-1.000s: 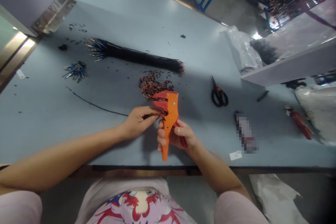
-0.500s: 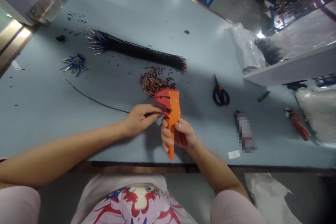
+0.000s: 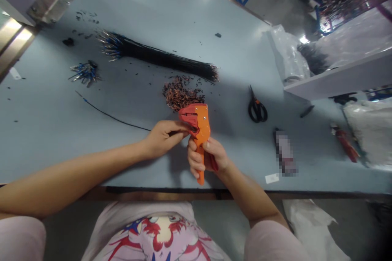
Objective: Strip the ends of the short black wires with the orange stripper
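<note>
My right hand is wrapped round the handles of an orange and red wire stripper, held upright with its red jaws to the left. A thin black wire with a blue-banded metal tip at its far end runs into my left hand. The fingers of that hand are pinched on it right against the tool's jaws. Whether the near wire end sits inside the jaws is hidden. Just beyond the tool lies a heap of copper and black offcuts.
A bundle of black wires lies across the bench behind the heap. To its left is a small pile of blue-banded tips. On the right are black scissors, a blurred-out object, red-handled pliers and plastic bags.
Hands, wire and stripper keep almost the same place. The whole view has shifted very slightly; no hold has changed.
</note>
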`<state>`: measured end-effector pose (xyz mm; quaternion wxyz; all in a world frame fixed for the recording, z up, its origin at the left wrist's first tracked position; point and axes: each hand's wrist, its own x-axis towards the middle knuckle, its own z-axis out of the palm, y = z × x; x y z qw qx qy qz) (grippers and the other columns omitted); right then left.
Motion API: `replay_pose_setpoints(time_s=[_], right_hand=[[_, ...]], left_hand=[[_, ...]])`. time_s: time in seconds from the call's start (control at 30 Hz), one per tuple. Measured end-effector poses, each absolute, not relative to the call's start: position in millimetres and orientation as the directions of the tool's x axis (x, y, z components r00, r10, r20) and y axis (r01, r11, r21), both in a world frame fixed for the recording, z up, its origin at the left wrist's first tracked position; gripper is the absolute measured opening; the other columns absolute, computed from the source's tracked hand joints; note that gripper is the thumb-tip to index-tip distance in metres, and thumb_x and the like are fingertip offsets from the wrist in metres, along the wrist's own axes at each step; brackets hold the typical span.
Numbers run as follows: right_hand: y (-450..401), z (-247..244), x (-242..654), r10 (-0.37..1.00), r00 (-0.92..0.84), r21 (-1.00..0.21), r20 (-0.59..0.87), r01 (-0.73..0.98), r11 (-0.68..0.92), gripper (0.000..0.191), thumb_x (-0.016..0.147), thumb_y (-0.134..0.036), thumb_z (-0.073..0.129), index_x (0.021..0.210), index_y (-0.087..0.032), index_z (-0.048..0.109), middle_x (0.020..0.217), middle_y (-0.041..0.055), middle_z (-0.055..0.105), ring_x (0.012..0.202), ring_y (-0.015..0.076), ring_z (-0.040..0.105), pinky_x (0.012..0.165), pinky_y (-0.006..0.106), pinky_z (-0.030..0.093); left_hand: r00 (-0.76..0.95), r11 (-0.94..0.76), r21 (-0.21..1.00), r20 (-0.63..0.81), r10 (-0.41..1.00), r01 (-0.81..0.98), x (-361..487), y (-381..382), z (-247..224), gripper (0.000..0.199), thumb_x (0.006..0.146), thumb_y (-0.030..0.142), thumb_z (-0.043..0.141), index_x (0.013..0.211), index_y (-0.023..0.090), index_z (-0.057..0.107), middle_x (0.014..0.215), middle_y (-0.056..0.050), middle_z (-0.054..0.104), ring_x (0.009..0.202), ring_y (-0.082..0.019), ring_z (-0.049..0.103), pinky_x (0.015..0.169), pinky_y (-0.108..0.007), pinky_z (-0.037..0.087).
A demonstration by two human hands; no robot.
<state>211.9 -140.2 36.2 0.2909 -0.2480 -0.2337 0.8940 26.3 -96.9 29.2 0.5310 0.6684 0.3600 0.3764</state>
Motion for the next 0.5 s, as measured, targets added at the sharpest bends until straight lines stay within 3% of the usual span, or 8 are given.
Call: replay_pose_setpoints(time_s=[0.27, 0.5], right_hand=[[-140.1, 36.5, 210.3, 0.651, -0.699, -0.551, -0.296, -0.432, -0.714, 0.037, 0.084, -0.052, 0.061, 0.084, -0.019, 0.044, 0.057, -0.0086, 0.043, 0.038, 0.0045, 0.034, 0.038, 0.021, 0.046], [-138.0, 36.1, 210.0, 0.648, -0.695, -0.508, -0.312, -0.454, -0.732, 0.036, 0.086, -0.052, 0.058, 0.081, -0.019, 0.044, 0.052, -0.0105, 0.037, 0.034, 0.0037, 0.024, 0.034, 0.016, 0.042]], left_hand=[[0.449, -0.171, 0.984, 0.136, 0.883, 0.039, 27.1, -97.1, 26.9, 0.021, 0.084, 0.021, 0.053, 0.091, 0.018, 0.072, 0.093, -0.003, 0.075, 0.085, -0.014, 0.069, 0.080, -0.024, 0.054], [0.442, -0.142, 0.981, 0.069, 0.894, 0.134, 27.1, -94.5, 26.9, 0.023, 0.085, 0.022, 0.050, 0.096, 0.017, 0.070, 0.094, -0.003, 0.074, 0.082, -0.014, 0.067, 0.075, -0.023, 0.052]])
